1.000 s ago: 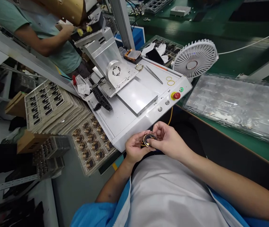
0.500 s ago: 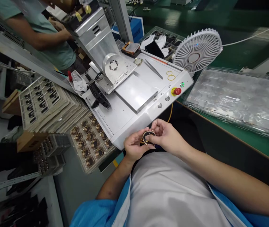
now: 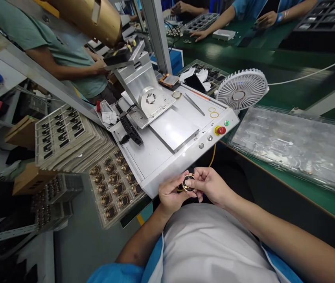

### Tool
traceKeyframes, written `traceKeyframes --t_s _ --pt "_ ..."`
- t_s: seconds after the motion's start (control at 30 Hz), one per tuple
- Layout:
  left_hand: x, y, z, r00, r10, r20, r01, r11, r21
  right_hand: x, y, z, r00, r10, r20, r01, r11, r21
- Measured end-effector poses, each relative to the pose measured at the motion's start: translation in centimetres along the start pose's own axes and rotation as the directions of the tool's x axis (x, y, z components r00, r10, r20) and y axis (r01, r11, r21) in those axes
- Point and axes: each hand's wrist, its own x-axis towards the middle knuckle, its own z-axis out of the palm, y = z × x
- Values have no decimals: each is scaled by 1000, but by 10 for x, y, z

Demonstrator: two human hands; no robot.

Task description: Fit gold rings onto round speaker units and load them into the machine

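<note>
Close in front of my body, a round watch case (image 3: 188, 185) with a gold rim and dark inside is held between both hands. My left hand (image 3: 170, 195) closes its fingers and thumb around the left side of the case. On the right, my right hand (image 3: 213, 186) grips the rim with curled fingers, its thumb lying over the dark inside. Fingers cover part of the case. To the left, a clear tray (image 3: 99, 212) holds several similar gold-rimmed round parts.
A white machine bench (image 3: 161, 177) with a metal fixture (image 3: 148, 100) and red stop button (image 3: 221, 130) stands ahead. Tweezers (image 3: 194, 104) and yellow rings (image 3: 214, 114) lie on it. A fan (image 3: 241, 92), stacked trays (image 3: 67, 137) and a plastic tray (image 3: 291, 143) surround it. Co-workers stand beyond.
The camera view has tilted up, so the scene sits lower and co-workers' arms show at the top. My right thumb and fingers have shifted slightly on the watch case; both hands still hold it.
</note>
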Motion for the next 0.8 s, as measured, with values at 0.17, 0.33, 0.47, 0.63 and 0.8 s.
traceKeyframes --t_s 0.17,0.33,0.47,0.63,0.8 --pt "2 4 3 979 -149 -141 125 978 -168 16 -16 -1 998 -4 60 12 990 -143" --pt "14 18 -1 954 -278 -111 239 931 -277 58 -66 -29 922 -264 -284 203 953 -225" --pt "19 22 -7 954 -295 -57 276 935 -223 84 -96 -43 851 -295 -436 189 944 -270" --pt "19 18 -6 957 -246 -153 235 968 -86 87 -97 -42 843 -334 -422 211 927 -310" --pt "20 17 -2 967 -204 -155 206 979 -5 86 -93 -44 819 -363 -443 221 914 -342"
